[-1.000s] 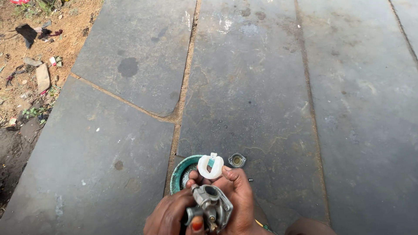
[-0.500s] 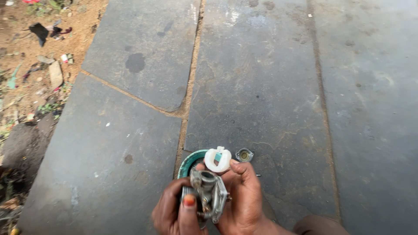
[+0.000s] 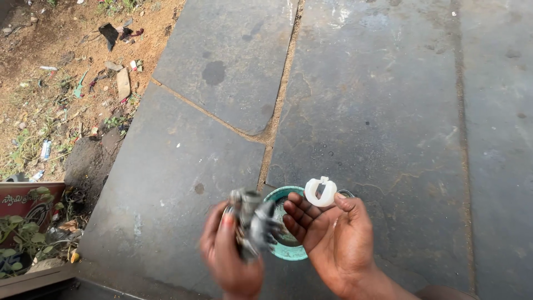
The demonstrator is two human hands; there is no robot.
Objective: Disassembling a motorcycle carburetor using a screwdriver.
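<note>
— While the left hand (image 3: 230,253) is blurred, what does it hold?
— Its fingers are closed round a grey metal part (image 3: 252,225), a small cast body with knobs on it, held upright at about 9 o'clock of the teal bowl (image 3: 288,251), likely so the open side faces the person.
— And the right hand (image 3: 336,236)?
— Palm up, fingers spread, except that the fingertips pinch a white plastic ring piece (image 3: 320,190) at 12 o'clock of the palm, just over the bowl's far rim. Held that lightly, it seems kept clear of the metal part, the 2 well apart.
— Why the bowl beneath?
— My guess: to catch small bits. It sits on the grey stone slabs (image 3: 383,100), between both hands. Something small and round (image 3: 345,194) lies at the bowl's 1 o'clock; I cannot tell what.
</note>
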